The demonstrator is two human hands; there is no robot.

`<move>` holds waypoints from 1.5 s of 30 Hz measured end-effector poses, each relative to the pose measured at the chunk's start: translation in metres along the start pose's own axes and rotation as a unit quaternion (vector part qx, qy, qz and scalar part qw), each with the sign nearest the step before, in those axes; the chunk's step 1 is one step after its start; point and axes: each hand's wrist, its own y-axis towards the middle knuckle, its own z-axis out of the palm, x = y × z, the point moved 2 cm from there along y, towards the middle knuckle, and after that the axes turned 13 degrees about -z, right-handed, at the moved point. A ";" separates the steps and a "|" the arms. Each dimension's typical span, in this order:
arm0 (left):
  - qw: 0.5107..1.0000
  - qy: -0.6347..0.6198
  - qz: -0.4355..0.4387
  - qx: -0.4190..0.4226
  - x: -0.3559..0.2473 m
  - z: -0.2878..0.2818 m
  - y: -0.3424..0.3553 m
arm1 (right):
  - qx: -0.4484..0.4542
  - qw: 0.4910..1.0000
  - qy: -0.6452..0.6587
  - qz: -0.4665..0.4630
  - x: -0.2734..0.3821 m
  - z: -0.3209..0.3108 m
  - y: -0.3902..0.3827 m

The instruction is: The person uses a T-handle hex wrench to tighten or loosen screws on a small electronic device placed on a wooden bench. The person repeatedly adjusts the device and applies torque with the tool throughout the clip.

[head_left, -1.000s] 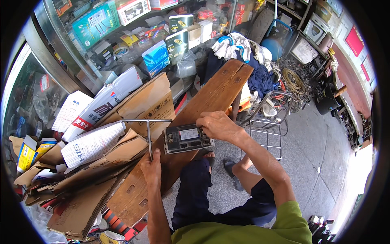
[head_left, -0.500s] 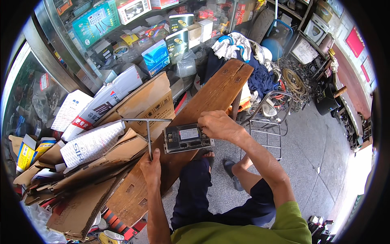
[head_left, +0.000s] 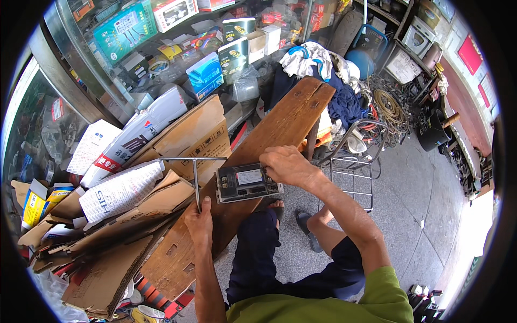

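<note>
A black box-shaped electronic controller with a pale label, metal terminals and sockets lies on a wooden bench. My left hand is closed around the lower end of a metal T-handle wrench, which stands to the left of the controller with its crossbar at the far end. My right hand is at the controller's upper right corner, its fingers curled and pinched together. Whatever lies between those fingertips is hidden by the hand.
Flattened cardboard and wrapped packages are piled left of the bench. Beyond it stands a glass cabinet with boxes. Clothes lie at the bench's far end. A metal frame stands right, near coiled cables.
My right hand has shifted very slightly left at the controller's corner. Otherwise the hands, the wrench and the controller look almost the same; the whole view has moved a touch.
</note>
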 end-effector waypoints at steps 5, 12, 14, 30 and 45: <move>1.000 0.020 -0.003 -0.009 -0.002 -0.001 -0.002 | 0.013 1.000 -0.002 0.002 0.000 -0.002 0.000; 1.000 0.000 0.017 0.002 -0.006 0.000 -0.004 | 0.037 0.998 0.030 0.027 -0.005 -0.004 0.001; 1.000 0.022 0.009 -0.004 -0.006 0.000 -0.005 | 0.052 0.997 0.029 0.039 -0.007 -0.004 0.000; 1.000 0.002 0.001 -0.001 -0.005 0.000 -0.004 | 0.033 0.997 0.055 0.051 -0.005 0.000 0.001; 1.000 -0.002 -0.001 -0.001 0.002 -0.001 0.001 | 0.095 0.990 0.075 0.066 -0.009 -0.010 0.005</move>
